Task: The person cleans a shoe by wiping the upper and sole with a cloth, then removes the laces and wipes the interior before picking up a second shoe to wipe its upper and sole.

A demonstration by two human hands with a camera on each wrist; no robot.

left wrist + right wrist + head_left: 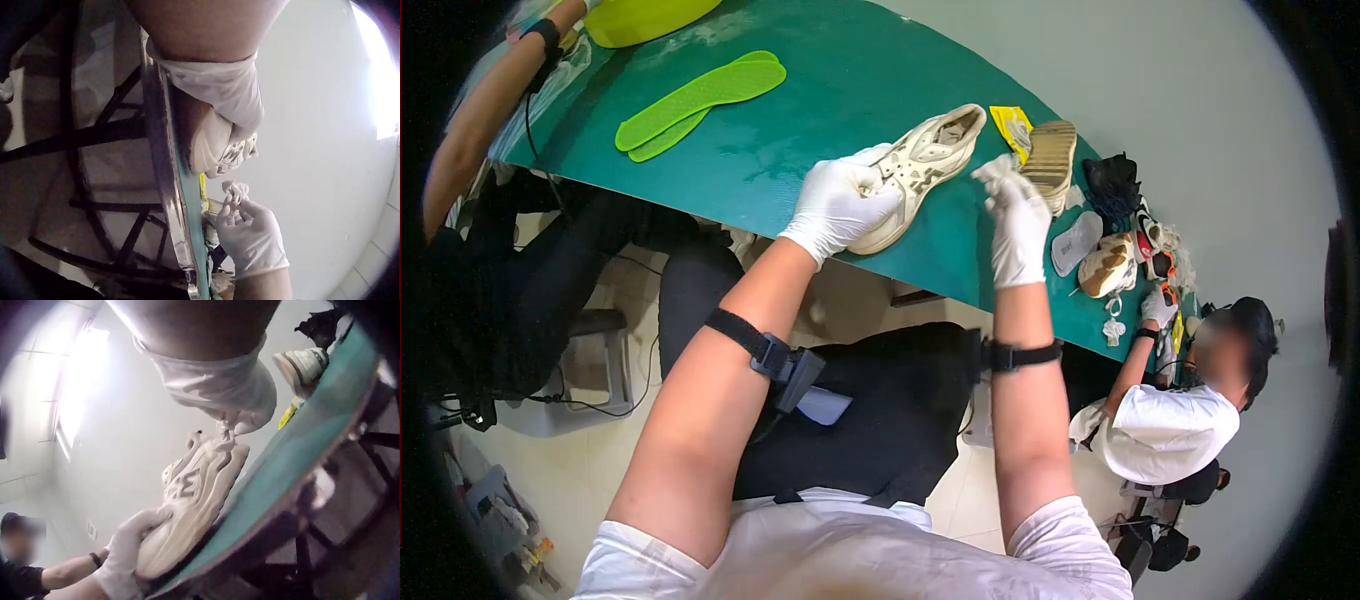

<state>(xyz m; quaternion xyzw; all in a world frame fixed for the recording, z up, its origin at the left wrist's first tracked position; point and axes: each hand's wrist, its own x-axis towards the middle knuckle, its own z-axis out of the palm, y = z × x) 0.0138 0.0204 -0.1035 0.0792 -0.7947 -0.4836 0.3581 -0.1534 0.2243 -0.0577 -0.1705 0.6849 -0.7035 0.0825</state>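
Observation:
My gloved left hand [840,205] grips a cream sneaker [930,160] around its toe end, over the table's near edge. The sneaker's opening points away to the right, and its side with dark lettering [187,484] shows in the right wrist view. To the right of the sneaker is my gloved right hand [1018,225], its fingertips pinching a crumpled white wipe [235,190]. In the right wrist view that hand overlaps the sneaker's heel end. Beyond my right hand lie a yellow packet [1012,132] and a second sneaker [1057,150] with its ribbed sole showing.
Two green insoles [700,105] overlap on the green table [840,85], near a yellow-green basin [645,18]. A grey insole [1078,243], a black cloth-like bundle [1112,188] and several shoes crowd the right end. One person [1170,425] sits at right; another person's arm [480,125] reaches in at left.

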